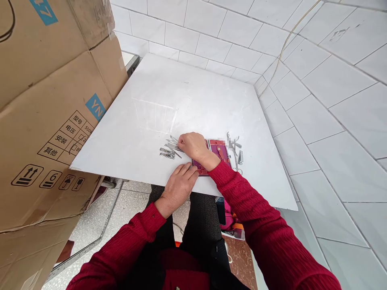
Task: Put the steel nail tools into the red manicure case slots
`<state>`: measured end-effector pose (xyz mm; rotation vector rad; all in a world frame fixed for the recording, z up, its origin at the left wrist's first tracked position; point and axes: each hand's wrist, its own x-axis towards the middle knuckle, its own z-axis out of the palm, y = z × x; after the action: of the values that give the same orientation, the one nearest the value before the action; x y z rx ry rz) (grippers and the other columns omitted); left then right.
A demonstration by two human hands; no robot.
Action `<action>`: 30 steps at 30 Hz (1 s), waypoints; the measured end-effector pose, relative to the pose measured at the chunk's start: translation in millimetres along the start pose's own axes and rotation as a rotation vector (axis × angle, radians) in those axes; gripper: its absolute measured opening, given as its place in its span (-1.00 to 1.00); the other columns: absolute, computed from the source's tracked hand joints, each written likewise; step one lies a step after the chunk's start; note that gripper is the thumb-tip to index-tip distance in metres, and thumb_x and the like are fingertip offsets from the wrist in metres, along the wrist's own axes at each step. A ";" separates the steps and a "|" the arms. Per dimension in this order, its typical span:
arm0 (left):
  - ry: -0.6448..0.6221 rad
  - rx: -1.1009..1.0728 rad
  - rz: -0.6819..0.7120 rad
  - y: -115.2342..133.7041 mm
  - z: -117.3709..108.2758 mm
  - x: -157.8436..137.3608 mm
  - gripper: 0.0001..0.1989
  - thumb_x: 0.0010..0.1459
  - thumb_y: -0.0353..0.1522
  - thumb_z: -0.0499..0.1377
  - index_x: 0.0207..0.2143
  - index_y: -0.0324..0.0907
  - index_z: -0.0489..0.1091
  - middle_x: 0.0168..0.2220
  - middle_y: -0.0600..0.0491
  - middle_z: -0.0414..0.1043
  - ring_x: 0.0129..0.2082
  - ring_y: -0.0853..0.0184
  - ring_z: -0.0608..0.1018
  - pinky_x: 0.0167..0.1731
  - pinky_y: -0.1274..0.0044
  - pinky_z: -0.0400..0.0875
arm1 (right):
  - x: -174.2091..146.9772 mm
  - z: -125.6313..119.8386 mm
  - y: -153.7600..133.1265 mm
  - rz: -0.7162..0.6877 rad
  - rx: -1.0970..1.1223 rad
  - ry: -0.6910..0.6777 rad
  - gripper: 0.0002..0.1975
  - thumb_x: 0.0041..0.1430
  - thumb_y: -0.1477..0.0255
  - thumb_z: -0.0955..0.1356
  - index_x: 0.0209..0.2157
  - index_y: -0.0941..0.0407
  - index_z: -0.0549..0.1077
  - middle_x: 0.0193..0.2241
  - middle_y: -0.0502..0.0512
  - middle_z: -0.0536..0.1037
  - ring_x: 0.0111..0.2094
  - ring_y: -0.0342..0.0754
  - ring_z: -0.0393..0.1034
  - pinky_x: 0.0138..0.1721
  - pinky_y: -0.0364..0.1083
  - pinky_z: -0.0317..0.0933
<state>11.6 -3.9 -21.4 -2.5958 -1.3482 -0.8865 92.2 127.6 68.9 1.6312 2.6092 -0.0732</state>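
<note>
A small manicure case (219,150) with a red and purple lining lies open on the white table. My left hand (179,183) rests at the case's near left corner, its fingers stretched forward and touching the edge. Across the left half of the case reaches my right hand (193,145), fingers curled down by a group of slim metal tools (173,147); what they pinch, if anything, is hidden. Nail clippers (167,153) lie just left of the case. To its right are small scissors (237,169), another nail clipper (240,157) and several metal implements.
Large cardboard boxes (60,121) stand along the left side of the white table (211,96). White tiled walls (205,28) close off the back and right, with a thin cable (282,52) in the corner. Under the table's front edge sits a pink bag (231,219).
</note>
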 end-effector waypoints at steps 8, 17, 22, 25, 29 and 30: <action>0.012 0.002 0.000 -0.1 2.7 -0.7 -0.78 0.35 -0.49 0.15 0.00 -0.26 0.50 0.11 -0.07 0.55 0.16 0.11 0.53 0.20 0.27 0.41 | 8.5 -4.4 -9.3 -0.011 -0.111 -0.071 -0.73 0.32 0.51 0.28 -0.16 0.19 0.63 -0.17 0.34 0.67 -0.11 0.16 0.58 -0.26 -0.06 0.25; 0.003 -0.004 -0.001 -0.2 3.6 -1.2 -0.78 0.34 -0.50 0.16 0.00 -0.26 0.50 0.10 -0.10 0.55 0.17 0.12 0.52 0.21 0.25 0.40 | 8.8 -4.3 -8.9 0.014 -0.072 -0.075 -0.75 0.28 0.47 0.31 -0.14 0.19 0.63 -0.18 0.32 0.68 -0.12 0.11 0.57 -0.25 -0.09 0.24; 0.016 -0.003 -0.003 0.6 -0.6 0.3 -0.78 0.35 -0.50 0.14 0.00 -0.27 0.48 0.08 -0.12 0.55 0.15 0.13 0.53 0.18 0.26 0.43 | 2.6 -1.7 9.4 0.061 0.091 0.017 -0.79 0.25 0.51 0.31 -0.22 0.13 0.61 -0.27 0.18 0.68 -0.27 0.03 0.52 -0.33 -0.09 0.12; 0.012 -0.008 0.002 0.8 -3.6 1.0 -0.78 0.36 -0.50 0.12 0.00 -0.23 0.48 0.08 -0.10 0.55 0.15 0.14 0.53 0.18 0.25 0.42 | -1.6 -2.0 19.9 0.079 0.141 0.042 -0.77 0.21 0.55 0.29 -0.24 0.14 0.61 -0.31 0.15 0.66 -0.32 0.01 0.47 -0.34 -0.08 0.07; 0.024 -0.011 0.011 0.7 -6.3 2.5 -0.78 0.37 -0.49 0.10 0.00 -0.23 0.47 0.07 -0.10 0.55 0.15 0.13 0.53 0.17 0.27 0.42 | -5.9 0.1 29.4 0.116 0.192 0.065 -0.78 0.18 0.57 0.30 -0.26 0.16 0.60 -0.32 0.13 0.65 -0.33 -0.01 0.46 -0.33 -0.08 0.07; 0.023 -0.012 0.011 0.7 -6.9 3.0 -0.79 0.38 -0.49 0.10 -0.01 -0.23 0.47 0.06 -0.09 0.55 0.15 0.14 0.53 0.16 0.27 0.43 | -6.7 1.3 31.7 0.122 0.217 0.080 -0.79 0.18 0.57 0.30 -0.26 0.16 0.59 -0.32 0.13 0.65 -0.32 -0.01 0.46 -0.32 -0.09 0.08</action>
<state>10.4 -4.4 -14.0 -2.5913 -1.3259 -0.9229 123.7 135.3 67.9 1.8964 2.6324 -0.3009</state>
